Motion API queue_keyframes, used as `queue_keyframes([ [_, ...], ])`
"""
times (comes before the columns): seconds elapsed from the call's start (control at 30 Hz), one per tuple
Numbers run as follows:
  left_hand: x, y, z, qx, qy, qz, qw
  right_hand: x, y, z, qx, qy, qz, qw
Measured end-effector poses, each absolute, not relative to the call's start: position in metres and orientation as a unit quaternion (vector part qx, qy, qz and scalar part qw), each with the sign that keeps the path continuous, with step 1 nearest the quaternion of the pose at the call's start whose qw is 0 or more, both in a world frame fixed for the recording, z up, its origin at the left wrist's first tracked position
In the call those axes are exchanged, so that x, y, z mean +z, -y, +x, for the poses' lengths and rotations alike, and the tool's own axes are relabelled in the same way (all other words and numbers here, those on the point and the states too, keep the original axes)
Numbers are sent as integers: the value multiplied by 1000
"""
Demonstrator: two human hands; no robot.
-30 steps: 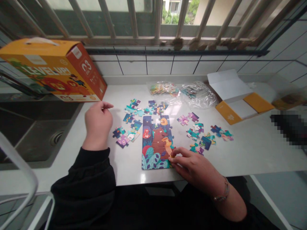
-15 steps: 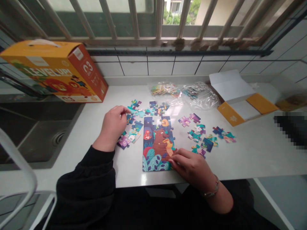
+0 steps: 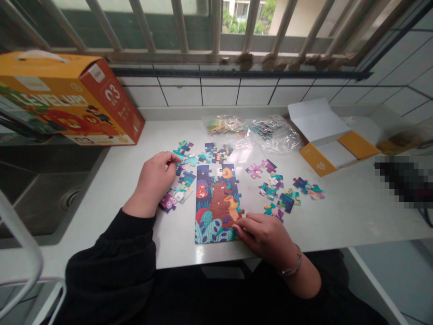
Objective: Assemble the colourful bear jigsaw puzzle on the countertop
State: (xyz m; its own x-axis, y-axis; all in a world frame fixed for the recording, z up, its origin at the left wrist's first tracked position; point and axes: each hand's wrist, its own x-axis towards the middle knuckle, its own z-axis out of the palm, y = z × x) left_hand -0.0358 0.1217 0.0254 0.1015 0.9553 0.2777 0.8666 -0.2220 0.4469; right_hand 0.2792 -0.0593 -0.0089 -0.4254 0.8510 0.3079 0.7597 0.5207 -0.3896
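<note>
A partly joined jigsaw puzzle with a brown bear lies on the counter between my hands. My right hand is closed at its lower right corner, thumb and forefinger pinched on a puzzle piece mostly hidden by the fingers. My left hand rests left of the puzzle, fingers curled, its fingertips at a cluster of loose puzzle pieces. Whatever those fingers hold, if anything, is hidden. More loose pieces lie above the puzzle. Another scattered group of pieces lies to its right.
An orange box with a handle stands at the back left, beside a dark sink. Clear bags of pieces lie near the tiled wall. An opened yellow and white box sits at the right on the white counter.
The view has turned slightly right, so everything sits a little further left. Both hands stay nearly where they were relative to the puzzle and loose pieces.
</note>
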Motion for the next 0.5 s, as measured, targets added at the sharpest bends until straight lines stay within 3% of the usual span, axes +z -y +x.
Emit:
queue_keyframes([
  [0.3,26,-122,-33,225,-615,748,103,-9,58,279,82,840,-491,217],
  [0.5,23,-125,-36,219,-619,747,100,5,70,273,77,840,-514,154],
])
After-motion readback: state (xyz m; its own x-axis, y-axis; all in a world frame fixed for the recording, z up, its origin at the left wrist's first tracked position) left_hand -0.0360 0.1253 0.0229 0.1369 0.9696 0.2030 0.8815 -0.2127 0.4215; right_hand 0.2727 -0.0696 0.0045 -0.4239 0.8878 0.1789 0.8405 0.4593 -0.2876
